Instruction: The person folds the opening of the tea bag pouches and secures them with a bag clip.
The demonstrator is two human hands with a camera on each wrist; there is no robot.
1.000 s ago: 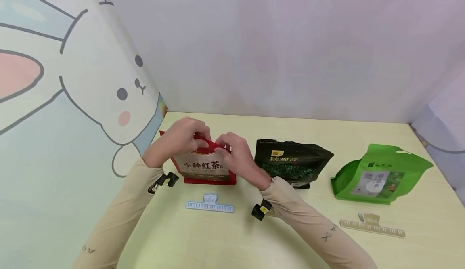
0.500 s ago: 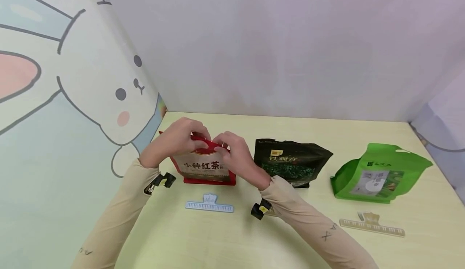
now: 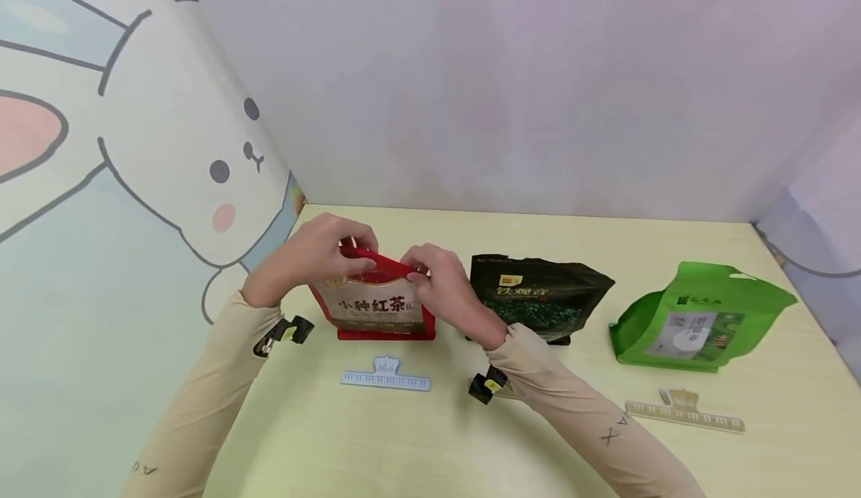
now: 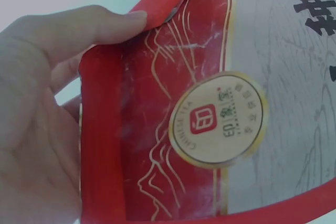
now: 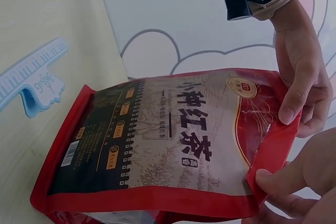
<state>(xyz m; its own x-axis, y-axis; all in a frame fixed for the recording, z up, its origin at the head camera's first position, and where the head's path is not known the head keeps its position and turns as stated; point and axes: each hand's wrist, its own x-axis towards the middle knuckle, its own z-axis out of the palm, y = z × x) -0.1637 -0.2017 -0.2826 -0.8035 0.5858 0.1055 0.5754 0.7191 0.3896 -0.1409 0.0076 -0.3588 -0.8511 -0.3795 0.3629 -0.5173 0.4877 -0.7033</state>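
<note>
Red bag [image 3: 377, 315], left of black bag [image 3: 541, 292], we are pinching with left hand [image 3: 321, 253] and right hand [image 3: 442, 281], risking unfolding if grip loosens.

The hands [image 3: 321, 250] [image 3: 444, 283] have moved farther apart.

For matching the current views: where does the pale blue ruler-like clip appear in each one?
Head: the blue clip lies on the table, left of centre in the lower half, in front of the red tea bag.
Left wrist: not in the picture.
Right wrist: the blue clip is at the left edge, above mid-height, partly cut off.
Shared landmark: the red tea bag, visible in all three views.
</note>
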